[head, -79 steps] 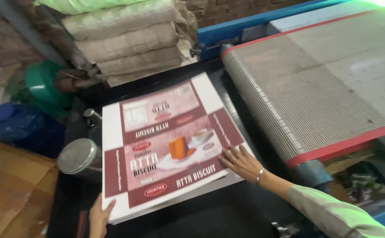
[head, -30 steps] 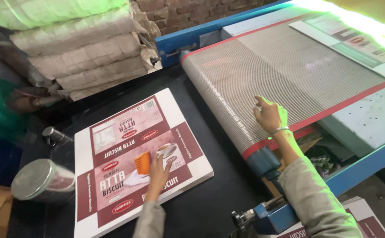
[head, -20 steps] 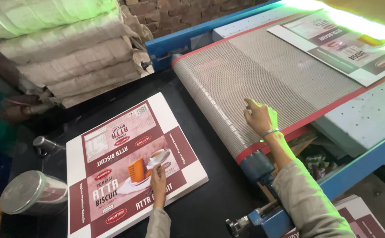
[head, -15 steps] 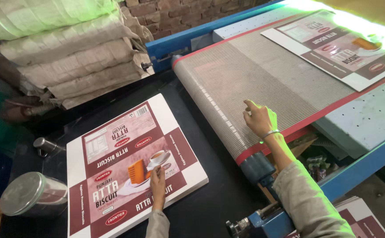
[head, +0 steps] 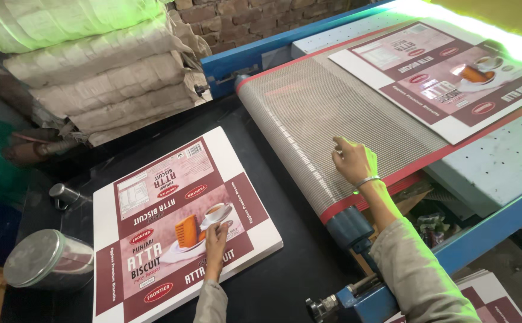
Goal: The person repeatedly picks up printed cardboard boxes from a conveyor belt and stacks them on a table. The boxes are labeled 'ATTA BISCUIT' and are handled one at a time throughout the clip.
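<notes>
The stack of printed cardboard sheets (head: 177, 227) is lying flat on the black table (head: 285, 281), close to its front edge. The sheets are white and dark red, with a picture of a cup and biscuits on top. The left hand (head: 216, 236) is resting flat on the top sheet, near the middle of the picture, with the fingers pressing down and not gripping anything. The right hand (head: 353, 161) is sitting on the grey mesh conveyor belt (head: 326, 113), near its red front edge. Its fingers are loosely curled, one is pointing out, and it is holding nothing. A thin bangle is showing on that wrist. Another printed cardboard sheet (head: 446, 78) is lying further along the belt, toward the far right corner. A shiny metal tin (head: 48, 260) is standing near the left edge of the table, just beside the stack. Stuffed sacks (head: 93, 78) are piled up behind the table.
</notes>
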